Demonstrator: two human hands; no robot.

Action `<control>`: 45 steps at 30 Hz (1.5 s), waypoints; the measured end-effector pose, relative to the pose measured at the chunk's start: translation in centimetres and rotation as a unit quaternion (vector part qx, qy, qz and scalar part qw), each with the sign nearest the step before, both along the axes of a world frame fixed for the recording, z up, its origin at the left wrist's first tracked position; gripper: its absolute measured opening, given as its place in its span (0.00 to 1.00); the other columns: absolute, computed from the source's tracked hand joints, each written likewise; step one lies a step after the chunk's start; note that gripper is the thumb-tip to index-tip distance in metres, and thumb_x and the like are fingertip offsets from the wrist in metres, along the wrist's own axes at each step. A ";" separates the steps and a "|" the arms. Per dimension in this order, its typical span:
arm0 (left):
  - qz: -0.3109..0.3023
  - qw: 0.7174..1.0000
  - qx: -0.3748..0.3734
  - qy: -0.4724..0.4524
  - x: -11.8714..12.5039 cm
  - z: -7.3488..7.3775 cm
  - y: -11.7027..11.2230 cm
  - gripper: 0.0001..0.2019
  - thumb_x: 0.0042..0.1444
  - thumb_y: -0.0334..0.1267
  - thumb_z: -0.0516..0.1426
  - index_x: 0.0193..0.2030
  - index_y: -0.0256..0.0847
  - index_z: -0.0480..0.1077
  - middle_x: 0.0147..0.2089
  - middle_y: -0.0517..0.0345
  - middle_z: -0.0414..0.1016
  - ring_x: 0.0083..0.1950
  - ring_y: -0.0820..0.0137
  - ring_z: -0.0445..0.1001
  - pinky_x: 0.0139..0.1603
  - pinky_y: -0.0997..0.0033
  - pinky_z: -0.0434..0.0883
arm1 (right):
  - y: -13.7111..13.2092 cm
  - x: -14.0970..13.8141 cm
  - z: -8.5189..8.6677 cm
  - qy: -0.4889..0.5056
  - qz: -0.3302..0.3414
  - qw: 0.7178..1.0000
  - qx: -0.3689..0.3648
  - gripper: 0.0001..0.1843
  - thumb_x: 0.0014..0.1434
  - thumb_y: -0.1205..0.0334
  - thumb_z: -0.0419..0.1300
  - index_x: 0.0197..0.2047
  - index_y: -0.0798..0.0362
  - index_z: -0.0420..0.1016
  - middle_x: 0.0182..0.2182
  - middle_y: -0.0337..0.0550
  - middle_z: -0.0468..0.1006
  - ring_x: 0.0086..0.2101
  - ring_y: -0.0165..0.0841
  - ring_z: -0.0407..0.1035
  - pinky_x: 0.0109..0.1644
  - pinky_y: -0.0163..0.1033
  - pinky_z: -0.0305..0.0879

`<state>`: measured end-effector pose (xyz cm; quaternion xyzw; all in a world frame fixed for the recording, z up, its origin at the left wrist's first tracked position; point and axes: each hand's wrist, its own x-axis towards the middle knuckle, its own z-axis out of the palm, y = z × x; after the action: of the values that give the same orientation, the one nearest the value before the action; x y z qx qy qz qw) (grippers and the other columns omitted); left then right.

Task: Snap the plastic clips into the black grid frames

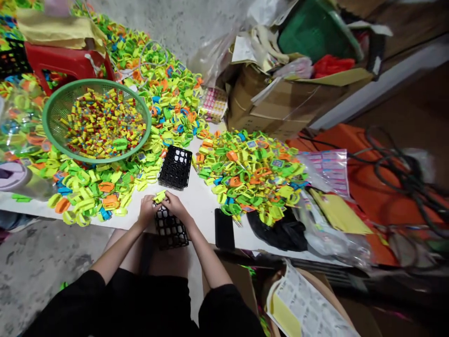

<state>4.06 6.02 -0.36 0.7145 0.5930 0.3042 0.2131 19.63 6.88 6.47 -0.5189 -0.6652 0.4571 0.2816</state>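
Between my left hand [148, 210] and my right hand [175, 207] is a small yellow plastic piece [160, 196], shaped like a toy watch. Fingers of both hands are closed around it. Directly beneath them, a black grid tray [171, 230] with square openings juts over the table's front edge, above my lap. My hands cover its far end. A second black grid stack [175, 167] lies just beyond on the white tabletop. Loose toy-watch pieces [87, 203] in yellow, green, orange and blue are heaped to the left, and another heap [249, 173] lies to the right.
A green mesh basket [47, 122] holds many small yellow and red parts. Behind it stands a red stool [66, 61]. At the right front lie a black phone [224, 228] and a black bag [280, 230]. A filled cardboard box [280, 105] stands at the back right.
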 end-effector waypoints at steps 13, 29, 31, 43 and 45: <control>-0.031 0.999 0.005 0.020 -0.3 0.5 -0.3 0.12 0.58 0.39 0.58 0.48 0.39 0.72 0.48 0.47 0.75 0.53 0.55 0.69 0.53 0.56 0.66 | -0.5 0.2 -2.2 0.034 -0.023 0.997 0.060 0.06 0.57 0.61 0.55 0.38 0.51 0.69 0.34 0.38 0.76 0.35 0.33 0.70 0.44 0.36 0.66; 0.079 0.995 0.045 -0.042 -0.8 1.6 -2.1 0.10 0.61 0.45 0.58 0.37 0.41 0.73 0.38 0.52 0.78 0.43 0.61 0.73 0.49 0.61 0.64 | -1.8 -1.1 -5.7 0.072 -0.117 0.987 0.085 0.14 0.62 0.51 0.56 0.41 0.52 0.74 0.35 0.45 0.79 0.32 0.34 0.75 0.38 0.37 0.71; 0.082 0.994 0.043 -0.053 -0.8 1.8 -2.2 0.11 0.61 0.47 0.58 0.37 0.41 0.73 0.36 0.53 0.78 0.42 0.62 0.73 0.49 0.62 0.64 | -1.8 -1.2 -6.3 0.078 -0.128 0.986 0.077 0.15 0.61 0.50 0.57 0.42 0.52 0.74 0.36 0.46 0.79 0.33 0.35 0.76 0.39 0.38 0.72; 0.030 0.997 0.064 -0.006 -1.3 1.6 -1.9 0.09 0.63 0.44 0.56 0.39 0.42 0.72 0.38 0.53 0.76 0.44 0.61 0.70 0.50 0.61 0.63 | -1.6 -1.2 -3.9 -0.004 -0.087 0.988 0.125 0.12 0.64 0.56 0.56 0.41 0.52 0.77 0.40 0.47 0.78 0.41 0.37 0.72 0.50 0.42 0.68; 0.026 0.998 0.064 -0.003 -1.3 1.5 -1.8 0.08 0.62 0.43 0.57 0.39 0.42 0.71 0.38 0.52 0.76 0.45 0.59 0.70 0.50 0.59 0.64 | -1.7 -1.3 -3.5 0.003 -0.092 0.990 0.105 0.11 0.63 0.55 0.57 0.42 0.52 0.77 0.42 0.47 0.78 0.44 0.37 0.72 0.51 0.43 0.68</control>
<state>2.73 4.25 1.14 0.7098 0.5903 0.3491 0.1605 18.28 5.20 2.95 -0.5442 -0.6577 0.3589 0.3775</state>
